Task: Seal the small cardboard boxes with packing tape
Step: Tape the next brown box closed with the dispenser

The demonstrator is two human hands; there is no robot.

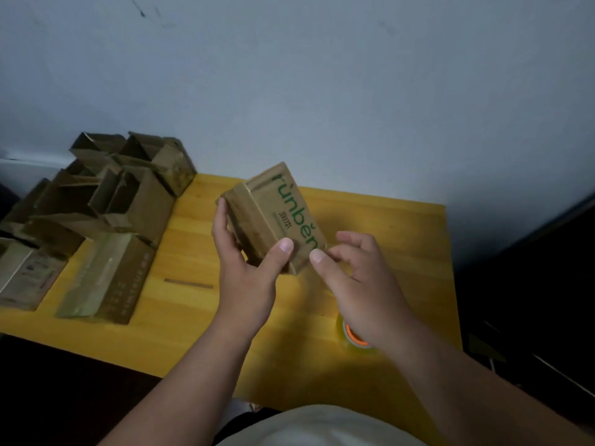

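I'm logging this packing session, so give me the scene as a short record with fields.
held item: cardboard box with green lettering, lifted above the table
left hand: grips the box's near left side
right hand: pinches the box's near right corner
tape roll: on the yellow table, partly hidden under the right wrist
other boxes: piled at the table's left

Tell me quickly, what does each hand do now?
Left hand: holds the box, thumb on its front.
Right hand: thumb touches the box's lower corner; whether it really grips cannot be told.

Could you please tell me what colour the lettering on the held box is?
Green, on the brown cardboard box; head view.
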